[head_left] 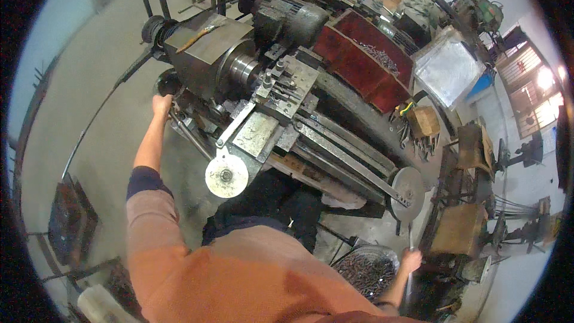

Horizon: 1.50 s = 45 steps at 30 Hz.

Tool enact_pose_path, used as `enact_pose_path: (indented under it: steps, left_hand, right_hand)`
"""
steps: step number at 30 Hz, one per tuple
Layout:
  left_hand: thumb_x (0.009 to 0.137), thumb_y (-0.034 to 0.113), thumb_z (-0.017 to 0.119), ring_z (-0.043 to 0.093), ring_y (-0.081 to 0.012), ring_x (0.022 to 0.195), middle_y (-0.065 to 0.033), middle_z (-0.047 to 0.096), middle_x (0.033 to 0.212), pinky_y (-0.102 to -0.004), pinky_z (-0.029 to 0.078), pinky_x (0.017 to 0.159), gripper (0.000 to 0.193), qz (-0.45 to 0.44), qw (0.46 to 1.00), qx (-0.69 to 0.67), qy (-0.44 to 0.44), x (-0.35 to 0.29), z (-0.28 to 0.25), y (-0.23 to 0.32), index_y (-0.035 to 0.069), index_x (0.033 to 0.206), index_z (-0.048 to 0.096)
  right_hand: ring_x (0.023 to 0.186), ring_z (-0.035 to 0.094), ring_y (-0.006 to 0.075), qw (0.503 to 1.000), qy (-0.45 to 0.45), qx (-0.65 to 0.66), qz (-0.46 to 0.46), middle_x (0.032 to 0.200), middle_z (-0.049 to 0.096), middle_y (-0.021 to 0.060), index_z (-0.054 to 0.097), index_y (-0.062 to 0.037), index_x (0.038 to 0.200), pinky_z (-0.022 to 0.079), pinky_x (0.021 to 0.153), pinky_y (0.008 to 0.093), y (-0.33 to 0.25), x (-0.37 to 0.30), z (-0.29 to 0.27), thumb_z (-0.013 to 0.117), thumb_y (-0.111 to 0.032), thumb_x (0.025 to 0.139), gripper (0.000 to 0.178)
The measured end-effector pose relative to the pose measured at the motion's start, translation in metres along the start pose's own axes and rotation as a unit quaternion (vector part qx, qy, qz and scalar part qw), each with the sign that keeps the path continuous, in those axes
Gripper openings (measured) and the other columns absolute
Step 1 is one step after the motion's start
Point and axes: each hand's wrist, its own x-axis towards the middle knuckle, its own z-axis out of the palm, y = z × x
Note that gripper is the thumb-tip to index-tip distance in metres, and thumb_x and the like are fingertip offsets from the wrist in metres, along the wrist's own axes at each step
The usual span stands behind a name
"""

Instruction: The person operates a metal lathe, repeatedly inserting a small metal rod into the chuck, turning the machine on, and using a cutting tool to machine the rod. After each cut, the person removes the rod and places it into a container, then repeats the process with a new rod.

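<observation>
A lathe-like metal machine stands in front of me, with a steel spindle chuck on its headstock and a tool slide beside it. Out to the left, my left hand is closed at the lower rim of a dark handwheel below the headstock; its fingers show only in part. Low on the right, my right hand is wrapped round a long metal lever, which runs up toward a grey disc at the machine's right end. A pale round disc sits on the linkage nearest my body.
Behind the slide are an electric motor and a dark red tray with small metal parts. A basket of small dark parts stands by my right forearm. A brush lies on the headstock. A cardboard box sits among tools.
</observation>
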Motion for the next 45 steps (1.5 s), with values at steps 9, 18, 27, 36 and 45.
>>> enact_pose_path:
  steps: [9,18,27,36,45]
  left_hand:
    - [0.066,0.008,0.056,0.055,-0.0189,0.056,-0.0109,0.059,0.069,-0.0318,0.043,0.053,0.022,0.033,0.995,-0.042,0.089,-0.029,-0.083,-0.071,-0.007,0.081,0.056]
    - [0.069,-0.003,0.046,0.055,-0.0213,0.054,-0.015,0.054,0.07,-0.0306,0.049,0.053,0.028,-0.074,0.936,-0.262,0.225,-0.126,-0.132,-0.11,-0.011,0.095,0.048]
    - [0.07,-0.003,0.04,0.059,-0.0249,0.057,-0.0185,0.056,0.075,-0.0329,0.052,0.055,0.039,-0.072,0.931,-0.281,0.22,-0.104,-0.119,-0.092,-0.013,0.108,0.044]
    - [0.071,-0.003,0.041,0.057,-0.0233,0.052,-0.0159,0.056,0.07,-0.0328,0.049,0.051,0.031,-0.07,0.948,-0.247,0.19,-0.098,-0.124,-0.106,-0.012,0.099,0.047]
    - [0.069,0.008,0.056,0.06,-0.0239,0.055,-0.0144,0.057,0.062,-0.033,0.047,0.05,0.018,-0.114,0.989,-0.053,0.073,-0.124,-0.171,-0.097,-0.009,0.076,0.056]
  right_hand:
    - [0.084,0.06,0.0382,0.989,-0.124,0.049,0.06,0.086,0.062,0.0223,0.062,0.0005,0.082,0.047,0.073,0.0455,0.015,0.063,0.011,0.054,-0.037,0.068,0.041]
    - [0.085,0.06,0.0377,0.974,-0.173,0.063,0.13,0.086,0.063,0.0216,0.065,-0.0017,0.085,0.047,0.075,0.0446,-0.029,-0.021,-0.035,0.06,-0.034,0.068,0.037]
    - [0.079,0.059,0.0399,0.971,-0.153,0.118,0.138,0.079,0.061,0.0229,0.059,0.0042,0.078,0.047,0.071,0.0467,-0.053,-0.049,-0.061,0.062,-0.036,0.064,0.043]
    - [0.085,0.059,0.0384,0.973,-0.144,0.108,0.145,0.087,0.062,0.0232,0.063,0.0001,0.085,0.046,0.076,0.044,-0.04,-0.039,-0.04,0.058,-0.032,0.064,0.039]
    - [0.085,0.058,0.0392,0.994,-0.11,0.022,0.007,0.089,0.06,0.022,0.056,-0.0001,0.086,0.045,0.074,0.0481,0.024,0.068,0.027,0.057,-0.034,0.068,0.039]
